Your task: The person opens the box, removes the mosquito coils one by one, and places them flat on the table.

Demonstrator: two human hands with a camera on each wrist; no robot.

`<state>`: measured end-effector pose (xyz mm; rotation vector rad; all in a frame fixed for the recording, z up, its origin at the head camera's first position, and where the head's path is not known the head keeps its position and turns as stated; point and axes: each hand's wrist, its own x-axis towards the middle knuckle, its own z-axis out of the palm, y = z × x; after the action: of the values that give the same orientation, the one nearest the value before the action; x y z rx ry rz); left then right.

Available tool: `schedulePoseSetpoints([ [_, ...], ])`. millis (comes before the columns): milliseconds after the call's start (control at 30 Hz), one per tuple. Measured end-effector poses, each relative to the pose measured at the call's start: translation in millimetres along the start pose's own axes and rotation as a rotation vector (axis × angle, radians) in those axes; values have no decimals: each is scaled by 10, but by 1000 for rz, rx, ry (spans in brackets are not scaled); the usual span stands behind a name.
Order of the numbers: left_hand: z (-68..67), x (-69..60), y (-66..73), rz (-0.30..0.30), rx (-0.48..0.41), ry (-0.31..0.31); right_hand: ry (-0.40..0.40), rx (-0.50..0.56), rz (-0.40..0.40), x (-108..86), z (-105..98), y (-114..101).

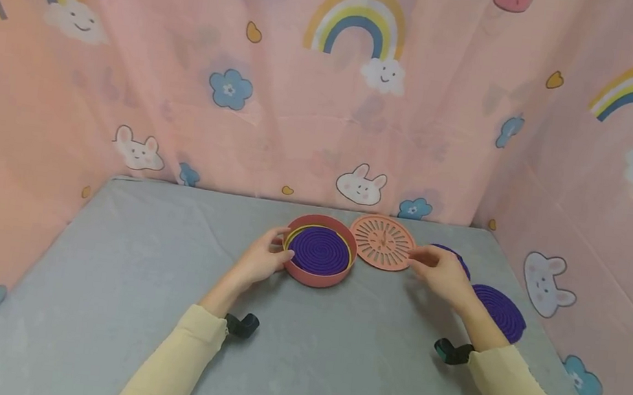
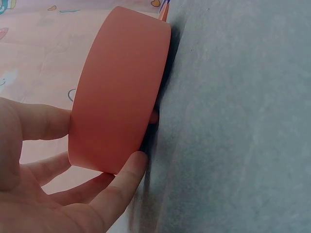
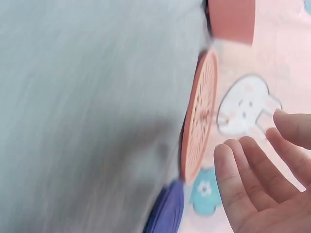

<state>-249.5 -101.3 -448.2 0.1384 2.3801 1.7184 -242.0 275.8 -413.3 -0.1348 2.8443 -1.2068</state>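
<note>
My left hand [image 1: 255, 261] grips the near-left side of a round coral mosquito-coil box [image 1: 315, 280]. Its thumb sits at the rim and the fingers go around the wall, as the box side [image 2: 119, 92] shows in the left wrist view. Inside lies a purple mosquito coil [image 1: 319, 250], with a yellow ring showing around it. To the right of the box is its slotted coral lid [image 1: 374, 231], flat on the table. Above the lid's right edge hovers my right hand [image 1: 442, 275], fingers nearly straight, holding nothing; the right wrist view shows it apart from the lid [image 3: 198, 121].
Two more purple coils lie at the right: one [image 1: 499, 313] beside the right forearm, the other [image 1: 460, 259] partly hidden behind the right hand. A grey cloth covers the table [image 1: 333, 362]. Pink patterned curtain [image 1: 274, 153] encloses the back and sides.
</note>
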Motion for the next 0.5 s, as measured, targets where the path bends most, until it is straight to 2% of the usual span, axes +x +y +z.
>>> schedulePoseSetpoints([
  [233,9,8,-1,3,0,8,-25,46,-35,161,258,-231],
  [500,-2,-2,16,6,9,4,-3,91,-152,328,480,-512],
])
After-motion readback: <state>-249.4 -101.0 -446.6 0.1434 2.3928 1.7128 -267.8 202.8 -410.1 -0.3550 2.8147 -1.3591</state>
